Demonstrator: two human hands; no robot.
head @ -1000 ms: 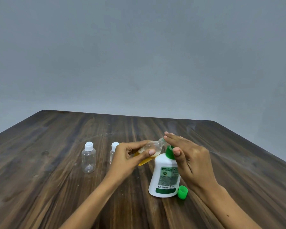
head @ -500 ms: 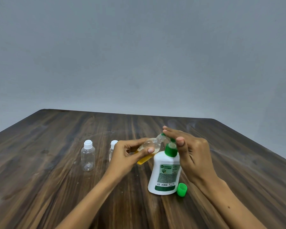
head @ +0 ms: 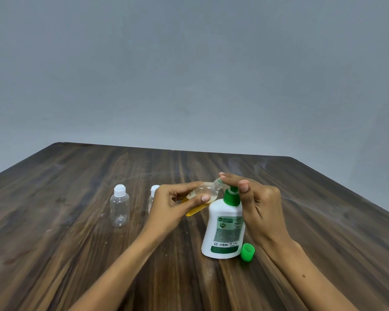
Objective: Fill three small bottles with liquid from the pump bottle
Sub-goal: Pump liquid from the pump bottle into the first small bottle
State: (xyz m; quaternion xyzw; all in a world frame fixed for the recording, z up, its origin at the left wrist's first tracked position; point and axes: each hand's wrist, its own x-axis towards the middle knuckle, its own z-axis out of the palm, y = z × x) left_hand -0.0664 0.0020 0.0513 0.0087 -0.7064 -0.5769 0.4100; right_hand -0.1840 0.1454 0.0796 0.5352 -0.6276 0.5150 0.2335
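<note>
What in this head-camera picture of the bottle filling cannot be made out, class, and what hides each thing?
- Pump nozzle of the pump bottle: head view, covered by the right hand.
- Second capped bottle: mostly behind the left hand; contents unknown.
- Held bottle: fill level partly hidden by the left fingers.
- Label text: too small to read.

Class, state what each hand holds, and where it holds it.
Left hand grips the tilted small bottle around its body. Right hand holds nothing; its fingers press the pump bottle top.

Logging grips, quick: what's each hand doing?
Left hand: grips tilted small bottle.
Right hand: open, straight fingers on pump bottle head.
</note>
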